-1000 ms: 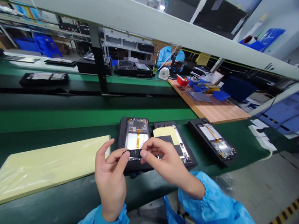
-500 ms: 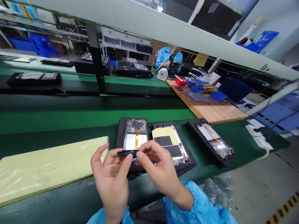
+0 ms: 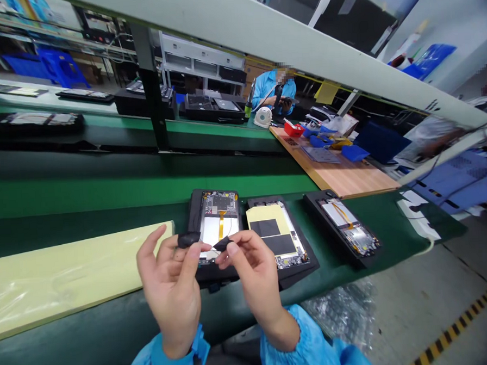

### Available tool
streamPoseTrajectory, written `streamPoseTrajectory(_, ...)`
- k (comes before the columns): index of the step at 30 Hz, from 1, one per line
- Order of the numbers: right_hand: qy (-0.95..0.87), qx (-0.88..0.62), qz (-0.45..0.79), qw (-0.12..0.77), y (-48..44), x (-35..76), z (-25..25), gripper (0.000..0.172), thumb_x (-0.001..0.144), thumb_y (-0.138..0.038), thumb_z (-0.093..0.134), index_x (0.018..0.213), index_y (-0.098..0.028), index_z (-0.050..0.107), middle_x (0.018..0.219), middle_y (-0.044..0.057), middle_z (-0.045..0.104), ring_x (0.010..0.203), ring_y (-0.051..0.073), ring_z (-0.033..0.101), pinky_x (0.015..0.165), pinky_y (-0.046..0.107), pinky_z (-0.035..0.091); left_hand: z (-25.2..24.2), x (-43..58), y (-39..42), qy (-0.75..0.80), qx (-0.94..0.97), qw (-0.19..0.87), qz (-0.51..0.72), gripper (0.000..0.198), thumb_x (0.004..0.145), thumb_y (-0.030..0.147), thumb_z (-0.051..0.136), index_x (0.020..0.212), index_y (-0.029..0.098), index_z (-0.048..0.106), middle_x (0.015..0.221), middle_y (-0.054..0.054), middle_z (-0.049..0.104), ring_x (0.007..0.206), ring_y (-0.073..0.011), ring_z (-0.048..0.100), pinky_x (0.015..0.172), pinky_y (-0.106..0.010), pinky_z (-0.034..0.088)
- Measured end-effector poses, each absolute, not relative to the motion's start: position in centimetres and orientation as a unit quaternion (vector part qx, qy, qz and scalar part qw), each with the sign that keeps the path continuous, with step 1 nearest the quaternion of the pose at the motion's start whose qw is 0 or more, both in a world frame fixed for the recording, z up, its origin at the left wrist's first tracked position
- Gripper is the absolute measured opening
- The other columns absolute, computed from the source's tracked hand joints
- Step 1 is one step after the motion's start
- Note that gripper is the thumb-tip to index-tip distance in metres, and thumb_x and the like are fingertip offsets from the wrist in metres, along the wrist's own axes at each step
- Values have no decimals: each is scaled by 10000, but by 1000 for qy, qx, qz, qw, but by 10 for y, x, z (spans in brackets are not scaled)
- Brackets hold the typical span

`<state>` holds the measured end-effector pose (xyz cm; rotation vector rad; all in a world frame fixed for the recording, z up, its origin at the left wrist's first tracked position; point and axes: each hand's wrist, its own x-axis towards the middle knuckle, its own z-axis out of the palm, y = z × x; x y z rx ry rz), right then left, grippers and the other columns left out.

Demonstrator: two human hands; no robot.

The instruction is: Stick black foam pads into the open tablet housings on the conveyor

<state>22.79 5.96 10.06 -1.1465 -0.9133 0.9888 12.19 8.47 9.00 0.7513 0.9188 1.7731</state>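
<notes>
Black foam piece (image 3: 188, 240) is clenched in the grip of the left hand (image 3: 171, 287). The right hand (image 3: 251, 264) pinches a second black piece (image 3: 223, 243). Both hands are above an open tablet housing (image 3: 219, 219).

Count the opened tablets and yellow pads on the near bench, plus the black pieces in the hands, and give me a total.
Opened tablets in black holders: 3
Black pieces held, one per hand: 2
Plastic-wrapped pale yellow pad: 1
Total: 6
</notes>
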Motion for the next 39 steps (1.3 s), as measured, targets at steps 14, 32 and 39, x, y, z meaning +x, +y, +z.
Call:
streamPoseTrajectory(14, -450, -528, 471, 546, 64, 245, 116, 223, 838, -377, 826, 845, -199, 693, 736, -12, 693, 599, 122, 688, 588, 224, 526, 89, 118, 83, 347, 412, 508, 672, 620, 853, 161, 843, 1362, 359, 549, 1207, -6, 576, 809, -99, 738, 705, -192, 640)
streamPoseTrajectory(32, -401, -555, 312, 659, 66, 306, 80, 154, 880, -362, 807, 871, -224, 740, 1223, 91, 676, 923, 181, 624, 599, 238, 493, 78, 90, 119, 357, 351, 531, 684, 691, 789, 215, 922, 1373, 457, 644, 1227, 26, 601, 1064, -146, 683, 1020, -255, 588)
streamPoseTrajectory(39, -420, -556, 506, 509, 74, 356, 65, 290, 838, -448, 833, 967, -218, 712, 864, 3, 629, 575, 89, 449, 498, 230, 344, 39, 104, 165, 325, 645, 517, 459, 718, 934, 391, 744, 1547, 454, 376, 1643, -76, 368, 1319, -300, 638, 1110, -516, 570)
